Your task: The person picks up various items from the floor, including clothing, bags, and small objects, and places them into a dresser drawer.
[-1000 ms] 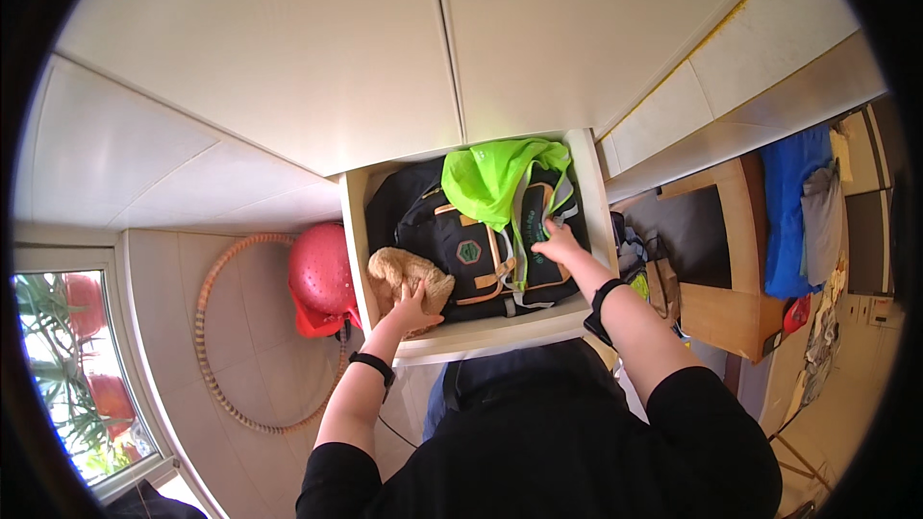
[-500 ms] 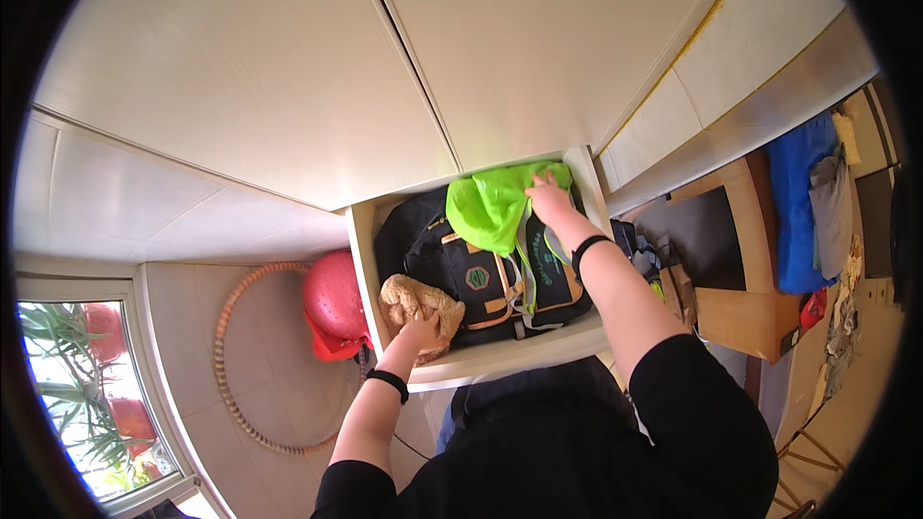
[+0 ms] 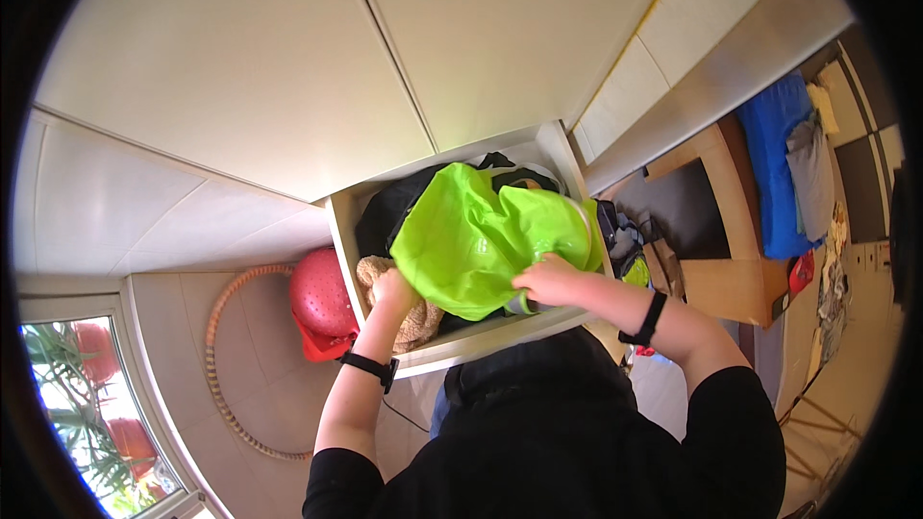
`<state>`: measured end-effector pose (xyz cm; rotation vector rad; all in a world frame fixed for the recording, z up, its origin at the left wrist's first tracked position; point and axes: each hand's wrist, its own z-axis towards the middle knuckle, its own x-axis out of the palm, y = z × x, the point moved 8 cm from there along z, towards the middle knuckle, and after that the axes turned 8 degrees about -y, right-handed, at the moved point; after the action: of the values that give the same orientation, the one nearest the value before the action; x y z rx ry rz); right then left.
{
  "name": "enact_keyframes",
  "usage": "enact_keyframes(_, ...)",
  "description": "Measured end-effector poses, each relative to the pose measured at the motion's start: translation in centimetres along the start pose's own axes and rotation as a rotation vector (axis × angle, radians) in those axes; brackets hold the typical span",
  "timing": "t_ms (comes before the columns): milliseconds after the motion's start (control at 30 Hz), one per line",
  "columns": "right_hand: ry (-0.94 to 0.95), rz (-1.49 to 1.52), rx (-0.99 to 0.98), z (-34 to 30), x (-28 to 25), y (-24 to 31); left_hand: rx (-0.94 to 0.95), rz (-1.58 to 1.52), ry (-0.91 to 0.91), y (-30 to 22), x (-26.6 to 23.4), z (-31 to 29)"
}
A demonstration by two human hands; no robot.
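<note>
Open white compartment [image 3: 538, 149] is packed: lime-green bag [image 3: 481, 240] fills the front, black backpack [image 3: 404, 202] behind, tan bundle [image 3: 409, 312] lower left. Only slim gaps along the walls. Left hand [image 3: 394, 286] and right hand [image 3: 543, 281] crowd the front edge.

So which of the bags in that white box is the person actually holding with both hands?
The bright green bag, lifted on top. The black bags beneath it stay in the box, untouched.
</note>
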<state>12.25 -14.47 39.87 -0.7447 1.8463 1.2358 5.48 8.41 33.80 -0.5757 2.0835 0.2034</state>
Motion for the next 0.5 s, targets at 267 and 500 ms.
enact_keyframes(267, -0.139, -0.091, 0.427, -5.1, 2.4, -9.0, 0.289, -0.596, -0.775, -3.7, -5.6, 2.7)
enact_keyframes(500, 0.103, -0.063, 0.622, -7.0, 6.0, -8.7, 0.478, 0.381, 0.253, -4.9, 10.0, 3.9)
